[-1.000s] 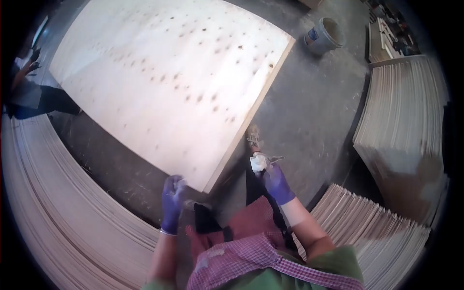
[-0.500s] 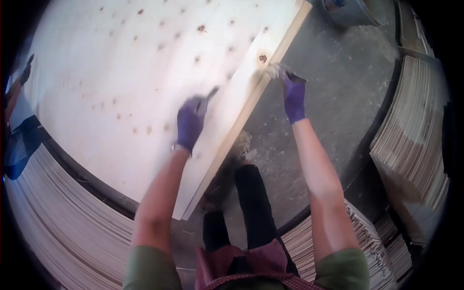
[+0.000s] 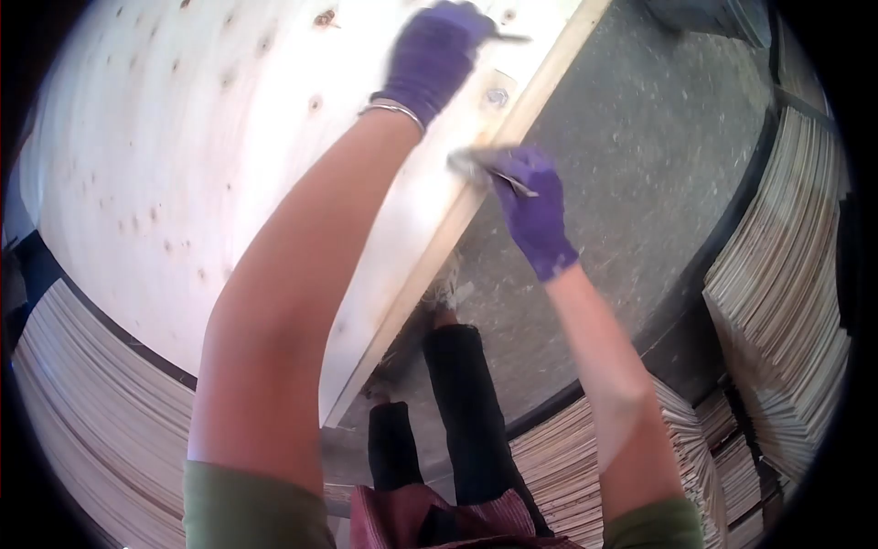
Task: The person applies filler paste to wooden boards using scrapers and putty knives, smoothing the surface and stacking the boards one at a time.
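A pale knotty plywood sheet (image 3: pixel 274 165) lies before me, its near edge running diagonally. My left hand (image 3: pixel 434 57), in a purple glove, is over the sheet near that edge. Its fingers close round a thin, dark putty knife (image 3: pixel 512 38), blurred and pointing right. Below the knife, a greyish patch (image 3: pixel 497 96) shows on the wood. My right hand (image 3: pixel 538 203), also gloved, is just beyond the edge, closed round a flat-bladed scraper (image 3: pixel 514 183). A pale lump of paste-like material (image 3: pixel 468 166) sits at the scraper's end, above the wood's edge.
Stacks of thin wood sheets stand at the left (image 3: pixel 91 403), right (image 3: pixel 777 293) and near my legs (image 3: pixel 567 453). A grey bucket (image 3: pixel 718 18) is on the floor (image 3: pixel 631 183) at the top right. Dark clothing of another person (image 3: pixel 37 265) shows at far left.
My left hand has moved up and right across the sheet with its knife. My right hand has come down and left slightly. The dark knot near the edge now appears as a greyish patch.
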Motion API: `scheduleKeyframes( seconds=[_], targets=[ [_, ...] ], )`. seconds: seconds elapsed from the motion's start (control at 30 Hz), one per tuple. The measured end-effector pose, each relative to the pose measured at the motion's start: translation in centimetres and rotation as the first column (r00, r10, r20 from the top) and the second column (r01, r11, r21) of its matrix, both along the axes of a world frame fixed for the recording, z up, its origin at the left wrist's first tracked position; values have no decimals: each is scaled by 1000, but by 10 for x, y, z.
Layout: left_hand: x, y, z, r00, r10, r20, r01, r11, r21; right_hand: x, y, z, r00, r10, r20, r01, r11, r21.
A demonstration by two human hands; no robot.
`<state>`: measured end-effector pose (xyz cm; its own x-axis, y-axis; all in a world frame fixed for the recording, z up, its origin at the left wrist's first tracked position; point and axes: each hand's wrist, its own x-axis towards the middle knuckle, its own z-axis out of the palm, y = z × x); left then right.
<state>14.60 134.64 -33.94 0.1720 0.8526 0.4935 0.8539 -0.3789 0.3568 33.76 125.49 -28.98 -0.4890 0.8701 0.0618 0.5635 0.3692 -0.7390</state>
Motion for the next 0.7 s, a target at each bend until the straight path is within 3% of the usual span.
scheduleKeyframes(
  seconds=[0.07,0.1,0.17,0.23,0.3,0.37,0.43,0.47,0.53,0.57,0.63,0.7],
  targets=[
    [9,-20,2,985,-140,96,154,974,-164,27,-21,-11,958,-146,-248,30,907,-420],
    [11,-40,-1,960,-223,172,257,943,-212,32,-19,-2,958,-134,-254,17,908,-418],
    [5,-105,-4,959,-238,156,275,916,-291,26,-8,19,814,-485,-318,170,723,-669],
    [-7,-173,-7,849,-131,512,416,764,-493,-3,20,22,792,-479,-378,142,746,-650],
    [-44,-197,16,928,-305,213,372,754,-542,-45,56,17,766,-462,-448,101,774,-625],
    [-91,-197,11,989,147,22,-107,804,-585,-97,89,7,895,-160,-417,-41,900,-433],
    [-146,-178,4,824,552,130,-500,816,-291,-146,117,-3,944,70,-321,-124,980,-153],
    [-169,-160,11,768,632,105,-589,761,-272,-166,132,-16,959,135,-251,-137,990,6],
    [-204,-123,20,693,711,120,-688,701,-189,-201,143,-18,971,207,-117,-165,942,293],
    [-216,-107,17,682,715,158,-705,699,-122,-209,140,-16,970,216,-115,-174,939,296],
    [-231,-73,9,734,670,111,-665,742,-81,-216,132,-14,962,218,165,-270,858,437],
    [-232,-37,-1,816,573,77,-575,818,7,-205,110,-17,948,240,210,-315,805,502]
  ],
)
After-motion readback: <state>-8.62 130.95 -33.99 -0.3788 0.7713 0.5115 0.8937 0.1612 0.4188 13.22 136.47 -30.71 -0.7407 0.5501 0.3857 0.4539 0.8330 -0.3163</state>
